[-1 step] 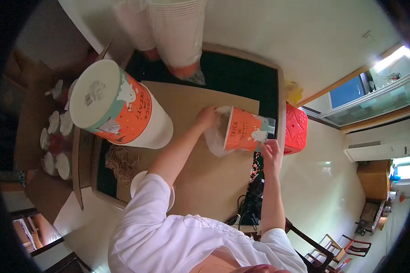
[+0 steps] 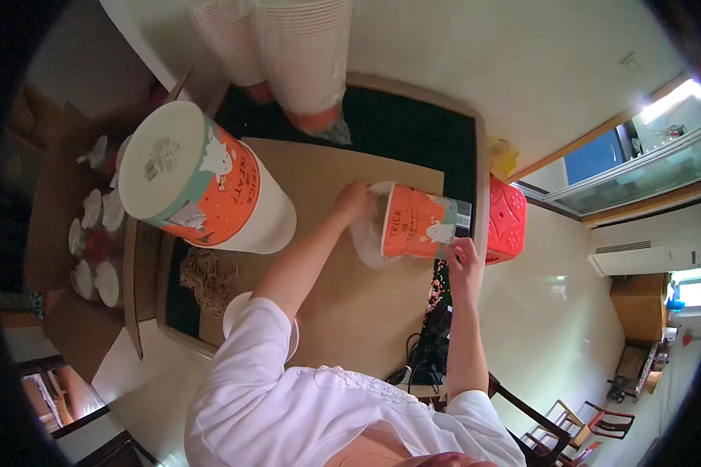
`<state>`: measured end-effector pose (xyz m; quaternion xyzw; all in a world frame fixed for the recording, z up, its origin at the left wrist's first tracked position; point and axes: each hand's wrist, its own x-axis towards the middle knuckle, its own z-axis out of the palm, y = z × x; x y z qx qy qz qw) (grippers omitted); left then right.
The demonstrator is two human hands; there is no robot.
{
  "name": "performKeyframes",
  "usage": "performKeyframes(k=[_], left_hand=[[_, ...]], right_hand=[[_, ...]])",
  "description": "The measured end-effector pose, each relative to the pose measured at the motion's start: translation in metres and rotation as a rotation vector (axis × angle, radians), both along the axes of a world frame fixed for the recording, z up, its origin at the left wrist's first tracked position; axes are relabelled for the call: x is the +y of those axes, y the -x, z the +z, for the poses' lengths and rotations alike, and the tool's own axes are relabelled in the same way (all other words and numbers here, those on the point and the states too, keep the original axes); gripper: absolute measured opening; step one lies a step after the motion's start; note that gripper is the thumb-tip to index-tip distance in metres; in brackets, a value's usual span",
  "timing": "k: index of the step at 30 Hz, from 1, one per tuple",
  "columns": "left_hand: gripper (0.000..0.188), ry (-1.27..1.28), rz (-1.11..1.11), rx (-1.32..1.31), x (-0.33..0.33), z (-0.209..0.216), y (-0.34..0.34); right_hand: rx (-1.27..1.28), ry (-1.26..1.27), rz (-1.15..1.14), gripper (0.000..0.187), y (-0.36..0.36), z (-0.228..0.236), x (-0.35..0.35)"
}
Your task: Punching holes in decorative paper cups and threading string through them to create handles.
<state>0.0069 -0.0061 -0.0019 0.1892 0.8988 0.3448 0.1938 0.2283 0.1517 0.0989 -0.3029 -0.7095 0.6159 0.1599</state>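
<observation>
The orange bucket (image 2: 417,222) lies on its side between my two hands, over the right part of the brown cardboard sheet (image 2: 343,303), with a clear plastic bag (image 2: 368,237) around it. My left hand (image 2: 354,201) touches this bag at the open end; how its fingers close, I cannot tell. My right hand (image 2: 465,257) pinches the plastic at the near right corner. Farther left stands a tall bucket stack (image 2: 234,187), beside twine (image 2: 209,279).

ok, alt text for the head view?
A person's left hand is at clear plastic around the mouth of an orange bucket, right hand at its base, over brown cardboard. Upturned stacked buckets stand left.
</observation>
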Motion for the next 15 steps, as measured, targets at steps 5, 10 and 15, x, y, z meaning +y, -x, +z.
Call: performKeyframes(k=[5,10,15], left_hand=[[0.032,0.006,-0.008,0.054,0.009,0.003,0.007],[0.036,0.041,-0.041,-0.111,-0.012,0.025,-0.014],[0.029,-0.003,-0.018,-0.069,-0.008,0.001,-0.005]], right_hand=[[0.177,-0.478,0.043,0.008,0.010,-0.012,0.015],[0.088,-0.383,0.109,0.011,-0.017,-0.007,-0.006],[0.022,-0.615,0.287,0.011,-0.020,0.010,-0.011]])
